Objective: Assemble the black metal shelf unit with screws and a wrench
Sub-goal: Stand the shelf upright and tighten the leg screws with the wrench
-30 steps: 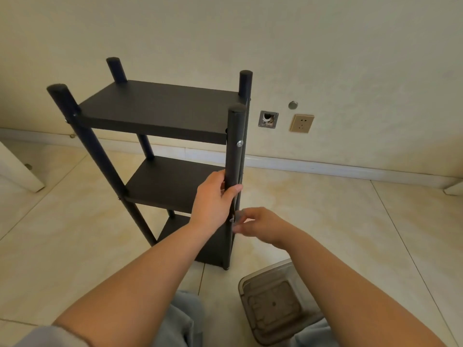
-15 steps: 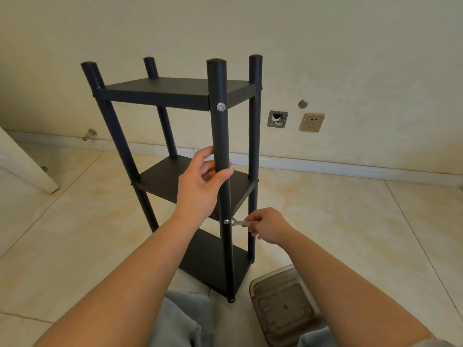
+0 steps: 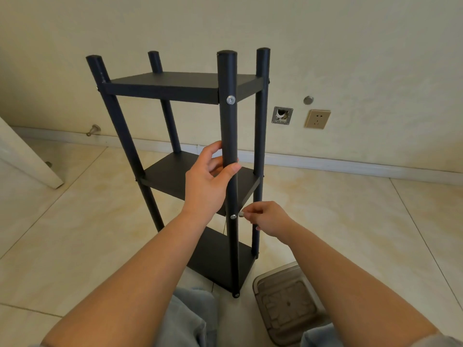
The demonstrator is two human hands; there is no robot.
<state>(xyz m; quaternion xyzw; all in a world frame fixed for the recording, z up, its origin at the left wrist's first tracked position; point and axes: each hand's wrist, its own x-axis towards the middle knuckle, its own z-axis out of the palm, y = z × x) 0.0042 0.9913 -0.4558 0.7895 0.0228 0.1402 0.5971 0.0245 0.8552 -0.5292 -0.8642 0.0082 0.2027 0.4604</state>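
Note:
The black metal shelf unit (image 3: 175, 86) stands upright on the tiled floor, with three shelves between four round posts. My left hand (image 3: 209, 181) grips the near post (image 3: 228, 126) just above the middle shelf. A silver screw (image 3: 231, 99) shows on that post at the top shelf, and another screw (image 3: 233, 216) at the middle shelf. My right hand (image 3: 266, 217) pinches a small silver wrench (image 3: 241, 214), its tip just right of the lower screw.
A translucent grey plastic box (image 3: 288, 304) lies on the floor by my right knee. The wall behind carries a socket (image 3: 317, 118) and an open wall hole (image 3: 282, 115). A door edge (image 3: 27, 159) stands at the left.
The shelf unit has turned so that the near post faces me and stands more upright. My left hand slid up the post. The right hand has stayed beside the lower screw with the wrench.

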